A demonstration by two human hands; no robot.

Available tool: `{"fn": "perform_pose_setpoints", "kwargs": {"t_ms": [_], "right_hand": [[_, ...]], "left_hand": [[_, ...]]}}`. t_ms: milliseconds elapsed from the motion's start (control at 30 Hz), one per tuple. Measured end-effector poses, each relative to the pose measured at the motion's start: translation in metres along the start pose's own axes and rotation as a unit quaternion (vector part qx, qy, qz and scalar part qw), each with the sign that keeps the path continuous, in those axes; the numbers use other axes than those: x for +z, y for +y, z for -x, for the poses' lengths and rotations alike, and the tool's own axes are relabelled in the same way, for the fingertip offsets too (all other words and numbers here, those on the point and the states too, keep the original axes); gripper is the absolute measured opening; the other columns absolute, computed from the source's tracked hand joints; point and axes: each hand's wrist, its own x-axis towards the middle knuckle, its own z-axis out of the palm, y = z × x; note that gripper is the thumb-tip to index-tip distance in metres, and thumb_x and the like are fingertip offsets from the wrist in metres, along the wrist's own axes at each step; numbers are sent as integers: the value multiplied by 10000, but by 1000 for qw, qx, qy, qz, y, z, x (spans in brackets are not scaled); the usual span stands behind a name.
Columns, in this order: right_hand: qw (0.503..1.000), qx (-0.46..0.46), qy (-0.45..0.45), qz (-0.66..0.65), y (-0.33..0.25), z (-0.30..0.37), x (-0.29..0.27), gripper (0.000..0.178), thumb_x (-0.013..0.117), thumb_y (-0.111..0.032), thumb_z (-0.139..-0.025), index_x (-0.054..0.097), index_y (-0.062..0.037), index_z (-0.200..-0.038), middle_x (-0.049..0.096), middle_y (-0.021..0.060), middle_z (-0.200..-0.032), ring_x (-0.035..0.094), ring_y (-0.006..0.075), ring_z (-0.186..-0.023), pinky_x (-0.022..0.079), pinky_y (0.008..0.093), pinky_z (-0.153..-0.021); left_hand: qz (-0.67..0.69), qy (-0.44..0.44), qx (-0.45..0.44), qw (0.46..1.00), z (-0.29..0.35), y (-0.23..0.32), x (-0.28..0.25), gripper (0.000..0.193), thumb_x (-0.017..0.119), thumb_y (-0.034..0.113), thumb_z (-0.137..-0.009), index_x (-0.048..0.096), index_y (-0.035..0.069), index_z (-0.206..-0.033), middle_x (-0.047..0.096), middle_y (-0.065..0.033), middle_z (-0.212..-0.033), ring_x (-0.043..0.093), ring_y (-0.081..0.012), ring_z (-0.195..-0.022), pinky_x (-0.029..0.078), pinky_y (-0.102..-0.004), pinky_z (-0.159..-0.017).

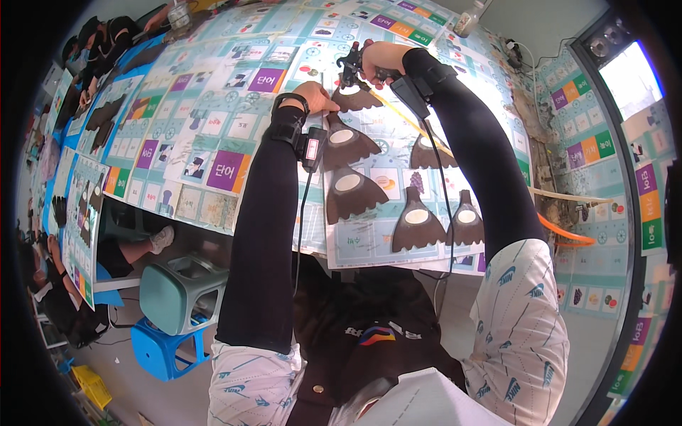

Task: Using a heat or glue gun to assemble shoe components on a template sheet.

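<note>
My left hand is closed, its fingertips pressed at the narrow top of a dark brown fan-shaped piece with a scalloped edge and a pale oval. My right hand grips a dark metal tool that looks like a spray gun. A yellow hose trails from beneath that hand. Under the tool lies another fan-shaped piece, partly hidden. More such pieces lie closer to me: one on the left and others to the right.
A patterned sheet covers the long table. A clear bottle stands at the far edge. Cables hang from both wrist devices. Green and blue stools are below left. Other people sit along the left side. An orange hose runs at right.
</note>
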Motion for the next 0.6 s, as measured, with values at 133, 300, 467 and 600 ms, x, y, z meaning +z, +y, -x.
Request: {"fn": "perform_pose_setpoints", "kwargs": {"t_ms": [133,300,467,600], "right_hand": [[1000,9,8,-13,-1,0,2,141,600,-26,-631,609,33,-759,601,136,-635,554,197,-471,379,274,-400],[999,-8,20,41,-4,8,-1,115,609,-38,-614,617,33,-704,609,139,-652,550,214,-479,399,312,-432],[996,-5,33,80,-4,16,-2,101,617,-44,-530,621,21,-607,638,130,-718,581,264,-563,434,375,-503],[998,7,42,49,-1,15,-4,93,618,-61,-500,607,7,-562,636,126,-717,572,263,-561,425,370,-497]], "left_hand": [[15,6,1,1000,0,-2,1,505,825,455,-680,723,47,-959,728,-120,-939,675,-239,-897,506,-340,-830],[10,4,9,1000,-2,-4,2,508,822,458,-682,727,46,-964,729,-125,-946,675,-241,-892,506,-339,-826],[5,13,15,1000,-2,-5,3,507,818,458,-686,730,43,-964,730,-130,-951,678,-245,-892,506,-337,-828],[8,17,20,1000,-1,-6,4,503,817,456,-687,731,42,-958,730,-130,-949,680,-244,-891,507,-336,-830]]}}
